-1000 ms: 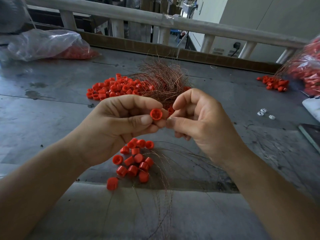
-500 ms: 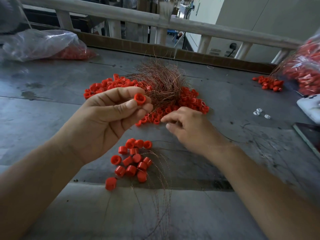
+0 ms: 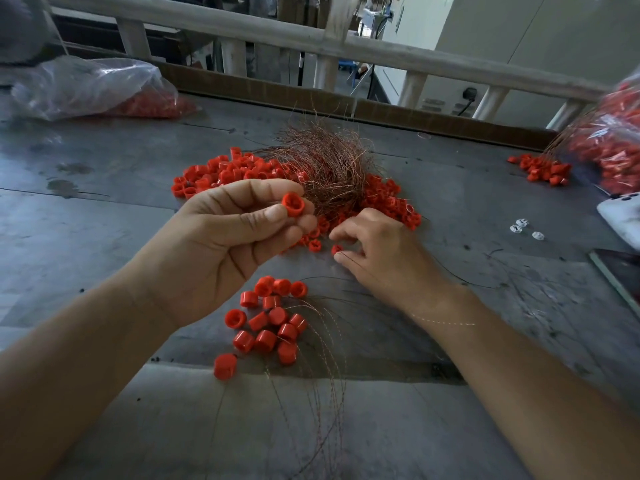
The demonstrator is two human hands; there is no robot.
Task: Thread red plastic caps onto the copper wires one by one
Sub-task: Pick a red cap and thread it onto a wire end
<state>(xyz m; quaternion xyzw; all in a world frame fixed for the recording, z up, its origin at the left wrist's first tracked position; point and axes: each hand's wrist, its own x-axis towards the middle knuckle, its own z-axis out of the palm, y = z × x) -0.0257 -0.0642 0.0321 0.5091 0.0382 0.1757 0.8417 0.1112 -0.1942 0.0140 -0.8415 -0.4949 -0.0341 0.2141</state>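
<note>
Left hand point(image 3: 214, 251) pinches red cap point(image 3: 293, 204), raised, open end turned up, probably keeping hole in sight. Right hand point(image 3: 384, 254) low on table point(image 3: 104, 220) beside copper wire tangle point(image 3: 325, 164), fingers point(image 3: 346, 231) curled (gripping wire or not, cannot tell). Capped wires point(image 3: 270, 320), seemingly done, lie nearer, apart from loose pile point(image 3: 221, 174)

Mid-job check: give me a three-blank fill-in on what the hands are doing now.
The left hand pinches one raised red ____.
The right hand is low, curled at a loose cap on the ____.
The tangled wires beyond both hands are ____ coloured.
Missing: cap; table; copper.
</note>
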